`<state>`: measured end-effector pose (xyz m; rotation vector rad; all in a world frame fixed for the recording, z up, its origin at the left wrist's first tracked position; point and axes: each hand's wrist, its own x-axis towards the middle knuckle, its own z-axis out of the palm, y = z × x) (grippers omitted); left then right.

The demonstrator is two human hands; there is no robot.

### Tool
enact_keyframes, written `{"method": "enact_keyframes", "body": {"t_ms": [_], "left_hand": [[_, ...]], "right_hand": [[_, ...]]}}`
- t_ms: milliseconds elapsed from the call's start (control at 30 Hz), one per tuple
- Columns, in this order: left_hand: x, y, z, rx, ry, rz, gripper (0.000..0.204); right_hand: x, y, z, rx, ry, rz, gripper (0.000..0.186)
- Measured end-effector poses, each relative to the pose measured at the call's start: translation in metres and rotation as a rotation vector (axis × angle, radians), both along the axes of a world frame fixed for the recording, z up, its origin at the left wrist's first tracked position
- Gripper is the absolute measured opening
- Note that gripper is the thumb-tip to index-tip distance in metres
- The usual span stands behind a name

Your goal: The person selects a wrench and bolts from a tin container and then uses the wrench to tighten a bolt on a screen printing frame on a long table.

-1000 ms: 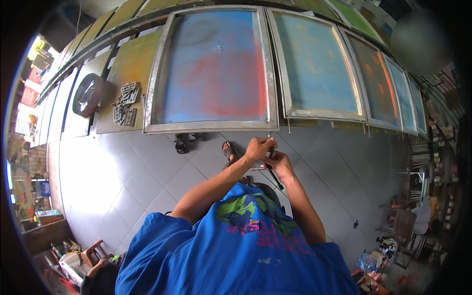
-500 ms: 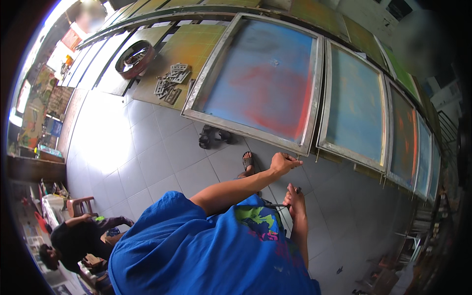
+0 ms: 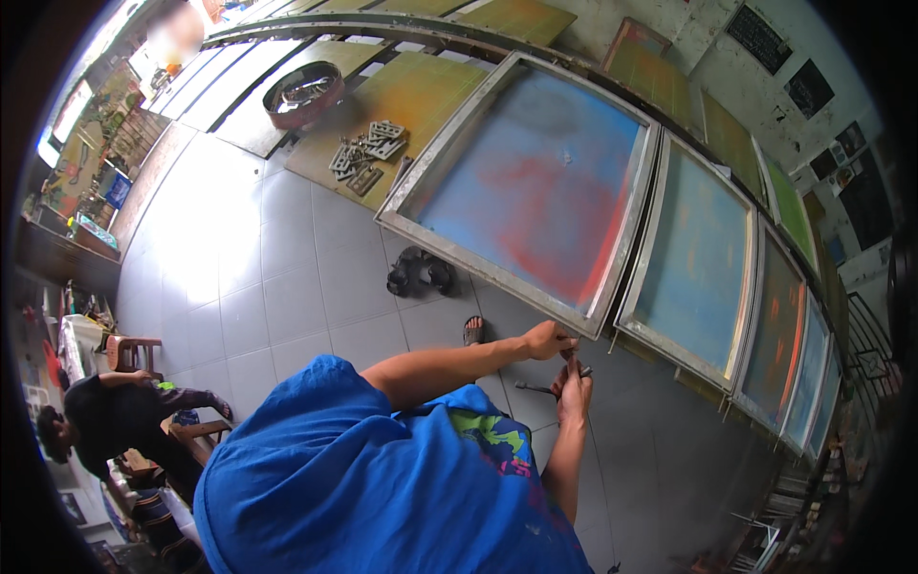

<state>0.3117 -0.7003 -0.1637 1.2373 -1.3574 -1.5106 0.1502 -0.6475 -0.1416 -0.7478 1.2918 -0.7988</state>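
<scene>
Below the near corner of a large metal-framed printing screen (image 3: 540,182) with blue and red mesh, my left hand (image 3: 549,341) pinches its fingers together. Whatever lies between those fingertips is too small to make out. Right beneath it, my right hand (image 3: 574,394) is closed around a dark metal wrench (image 3: 534,387), whose long end sticks out to the left. The fingertips of both hands meet or nearly meet just under the frame's corner.
More framed screens (image 3: 696,258) run off to the right. Metal clamps (image 3: 368,153) and a round tin (image 3: 303,96) of metal parts lie on boards at the left. Black sandals (image 3: 421,273) stand on the tiled floor. A person in black (image 3: 120,416) sits at lower left.
My right hand has risen with the wrench to my left hand. The view has shifted, and my left hand stays near the frame's corner, still pinching.
</scene>
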Motion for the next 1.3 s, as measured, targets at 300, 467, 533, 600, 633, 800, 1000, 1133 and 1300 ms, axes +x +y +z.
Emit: {"method": "enact_keyframes", "body": {"t_ms": [300,467,533,600,633,800,1000,1133,1300], "left_hand": [[0.005,-0.002,0.011,0.098,-0.06,-0.127,0.041],[0.005,-0.004,0.022,0.175,-0.025,-0.17,0.046],[0.005,-0.006,0.026,0.259,-0.03,-0.175,0.049],[0.005,-0.011,0.025,0.304,-0.025,-0.139,0.056],[0.004,-0.011,0.026,0.327,-0.023,-0.125,0.059],[-0.007,-0.005,0.029,0.43,-0.013,0.008,0.055],[-0.005,-0.005,0.037,0.53,-0.023,0.003,0.062],[-0.003,-0.003,0.05,0.438,-0.08,0.027,0.049],[-0.004,-0.001,0.012,0.268,-0.061,0.045,0.035]], "right_hand": [[-0.006,-0.009,-0.002,0.119,-0.263,0.027,0.034],[-0.002,-0.008,-0.004,0.156,-0.355,-0.065,0.03],[-0.005,-0.009,-0.014,0.168,-0.418,-0.061,0.031],[-0.006,-0.011,-0.015,0.177,-0.471,-0.033,0.032],[-0.008,-0.011,-0.02,0.182,-0.493,-0.039,0.032],[-0.01,-0.012,-0.036,0.197,-0.606,-0.05,0.031],[-0.003,-0.013,-0.036,0.185,-0.457,-0.193,0.019],[0.012,-0.016,-0.022,0.094,-0.063,-0.176,0.021],[0.006,-0.009,-0.002,0.047,-0.027,-0.038,0.02]]}}
